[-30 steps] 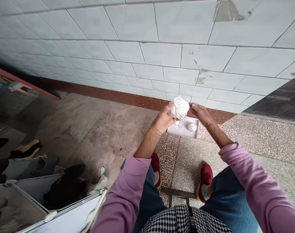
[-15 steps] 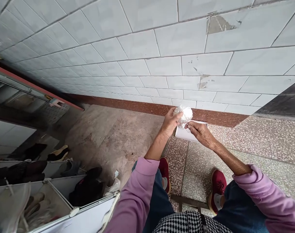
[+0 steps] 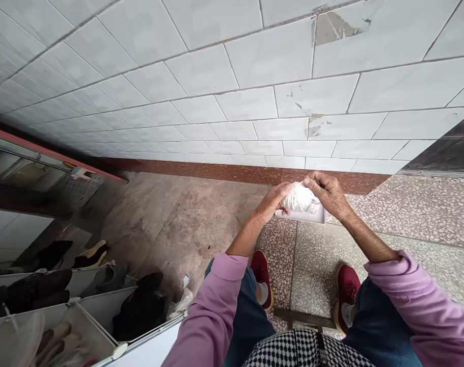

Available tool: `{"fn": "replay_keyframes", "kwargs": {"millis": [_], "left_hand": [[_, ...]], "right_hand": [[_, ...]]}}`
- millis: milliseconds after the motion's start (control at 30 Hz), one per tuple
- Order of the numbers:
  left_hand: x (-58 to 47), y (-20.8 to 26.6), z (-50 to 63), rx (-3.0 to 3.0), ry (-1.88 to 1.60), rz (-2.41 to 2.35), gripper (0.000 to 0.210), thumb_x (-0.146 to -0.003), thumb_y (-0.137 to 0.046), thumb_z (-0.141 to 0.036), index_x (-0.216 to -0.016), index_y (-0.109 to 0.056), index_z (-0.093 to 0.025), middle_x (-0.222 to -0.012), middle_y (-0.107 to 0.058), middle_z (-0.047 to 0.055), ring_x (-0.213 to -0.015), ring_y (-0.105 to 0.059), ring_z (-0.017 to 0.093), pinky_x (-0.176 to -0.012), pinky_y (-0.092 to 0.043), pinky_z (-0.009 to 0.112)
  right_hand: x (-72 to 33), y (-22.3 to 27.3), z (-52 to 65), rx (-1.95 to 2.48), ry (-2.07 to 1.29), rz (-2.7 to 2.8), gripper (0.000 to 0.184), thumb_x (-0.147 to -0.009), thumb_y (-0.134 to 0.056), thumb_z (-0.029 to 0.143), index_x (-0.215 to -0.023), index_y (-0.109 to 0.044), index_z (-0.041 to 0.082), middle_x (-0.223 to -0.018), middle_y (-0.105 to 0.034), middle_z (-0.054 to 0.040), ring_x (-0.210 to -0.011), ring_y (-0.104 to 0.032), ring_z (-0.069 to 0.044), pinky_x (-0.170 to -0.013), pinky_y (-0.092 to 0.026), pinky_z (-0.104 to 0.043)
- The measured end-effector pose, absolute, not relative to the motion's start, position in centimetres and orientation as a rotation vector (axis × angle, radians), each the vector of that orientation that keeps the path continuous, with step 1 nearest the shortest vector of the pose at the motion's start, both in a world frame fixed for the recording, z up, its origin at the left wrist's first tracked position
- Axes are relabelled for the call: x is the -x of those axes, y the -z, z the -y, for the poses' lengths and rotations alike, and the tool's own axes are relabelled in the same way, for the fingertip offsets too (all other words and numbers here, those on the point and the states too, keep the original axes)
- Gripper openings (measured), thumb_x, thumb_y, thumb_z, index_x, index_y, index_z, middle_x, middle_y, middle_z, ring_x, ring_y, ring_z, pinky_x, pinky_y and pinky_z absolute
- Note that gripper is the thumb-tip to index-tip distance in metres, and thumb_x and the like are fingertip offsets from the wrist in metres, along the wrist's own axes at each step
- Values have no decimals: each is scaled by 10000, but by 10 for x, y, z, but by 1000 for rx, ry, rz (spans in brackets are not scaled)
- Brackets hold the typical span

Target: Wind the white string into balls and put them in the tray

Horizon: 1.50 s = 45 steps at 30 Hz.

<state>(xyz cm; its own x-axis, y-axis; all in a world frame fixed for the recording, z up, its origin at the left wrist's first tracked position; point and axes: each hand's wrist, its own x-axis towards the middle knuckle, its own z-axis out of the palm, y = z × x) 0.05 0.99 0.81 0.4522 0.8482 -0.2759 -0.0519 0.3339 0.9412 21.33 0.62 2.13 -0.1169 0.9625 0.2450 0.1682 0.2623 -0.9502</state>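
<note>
A white, ruffled ball of yarn-like strands (image 3: 298,198) is held up in front of me, above a shallow white box (image 3: 306,217) on the floor. My left hand (image 3: 272,202) wraps round its left side, thumb and fingers closed on it. At the ball's upper right, my right hand (image 3: 326,192) pinches with thumb and forefinger against its edge. A greyish patch shows on the lower right of the ball. Part of the box is hidden behind the ball and my right hand.
A tiled wall (image 3: 250,104) with a reddish-brown base strip (image 3: 201,171) rises ahead. On the left stands a white rack (image 3: 143,341) with shoes and dark items. My red shoes (image 3: 348,288) rest on the speckled floor (image 3: 316,255). A low red-edged cabinet (image 3: 44,163) is farther left.
My right hand has moved from below the ball up to its upper right edge. The ball has shifted slightly right and down and now looks wider. My left hand keeps its hold.
</note>
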Motion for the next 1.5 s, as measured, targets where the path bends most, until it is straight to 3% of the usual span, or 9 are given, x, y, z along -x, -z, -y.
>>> {"fn": "replay_keyframes", "kwargs": {"millis": [100, 200, 300, 433, 633, 833, 1133, 1267, 1500], "left_hand": [[-6, -10, -10, -936, -782, -871, 815, -739, -744, -935, -1046, -709, -181, -656, -598, -21, -439, -437, 93, -408, -285, 279], [-6, -17, -11, -829, -897, -833, 796, -693, -809, -862, -1110, -706, -192, -761, -679, 12, -515, -503, 112, -448, -374, 278], [-3, -21, -11, -793, -977, -832, 777, -624, -904, -686, -1209, -690, -220, -1006, -782, 68, -742, -679, 185, -601, -529, 302], [2, -16, -16, -878, -1045, -941, 782, -584, -933, -564, -1243, -682, -226, -1115, -778, 73, -928, -726, 239, -754, -572, 341], [16, -10, -26, -1362, -1187, -1206, 756, -559, -1002, -355, -1240, -690, -258, -1338, -733, 75, -1250, -662, 296, -1065, -533, 392], [22, -11, -16, -1300, -721, -842, 781, -672, -994, -459, -1348, -672, -237, -1289, -719, 89, -1138, -670, 266, -969, -535, 376], [10, -8, -7, -1262, -713, -824, 710, -626, -1049, -522, -1204, -749, -239, -1081, -723, 33, -981, -656, 203, -854, -516, 317], [12, -12, -7, -1055, -830, -753, 821, -552, -1087, -564, -1233, -767, -233, -1180, -786, 80, -1101, -730, 277, -917, -583, 363], [17, -9, -16, -576, -1176, -799, 768, -589, -1075, -600, -1181, -790, -203, -1264, -816, 123, -1440, -673, 366, -1117, -618, 423]], "right_hand": [[-208, -13, -8, 1135, -978, 1506, 626, -1015, -653, 779, -710, -525, 248, -667, -444, 28, -641, -393, -157, -619, -349, -315], [-205, -5, -9, 1155, -971, 1587, 576, -1026, -612, 714, -701, -501, 251, -667, -464, 23, -644, -416, -159, -632, -353, -314], [-202, 4, -9, 1159, -969, 1721, 490, -1031, -601, 600, -701, -495, 253, -650, -500, 17, -633, -445, -164, -644, -354, -316], [-195, 10, 0, 1175, -1032, 1860, 334, -1033, -598, 460, -780, -616, 244, -658, -594, -2, -632, -525, -183, -651, -365, -324], [-196, -10, 8, 975, -1141, 1847, 465, -1101, -601, 586, -830, -705, 222, -640, -520, 31, -600, -458, -154, -626, -371, -320], [-210, -27, -2, 1013, -1033, 1593, 616, -1016, -719, 752, -713, -594, 230, -628, -470, 44, -593, -387, -129, -582, -340, -301], [-224, -11, -17, 1114, -1017, 1540, 563, -974, -750, 719, -732, -627, 226, -627, -525, 30, -601, -411, -134, -582, -344, -294], [-227, 10, -25, 1205, -978, 1604, 616, -1005, -633, 787, -729, -562, 241, -625, -517, 22, -608, -449, -152, -596, -364, -295], [-167, 21, 3, 1422, -917, 2148, 327, -1166, -424, 395, -1081, -676, 205, -816, -745, -101, -729, -674, -255, -702, -431, -325]]}}
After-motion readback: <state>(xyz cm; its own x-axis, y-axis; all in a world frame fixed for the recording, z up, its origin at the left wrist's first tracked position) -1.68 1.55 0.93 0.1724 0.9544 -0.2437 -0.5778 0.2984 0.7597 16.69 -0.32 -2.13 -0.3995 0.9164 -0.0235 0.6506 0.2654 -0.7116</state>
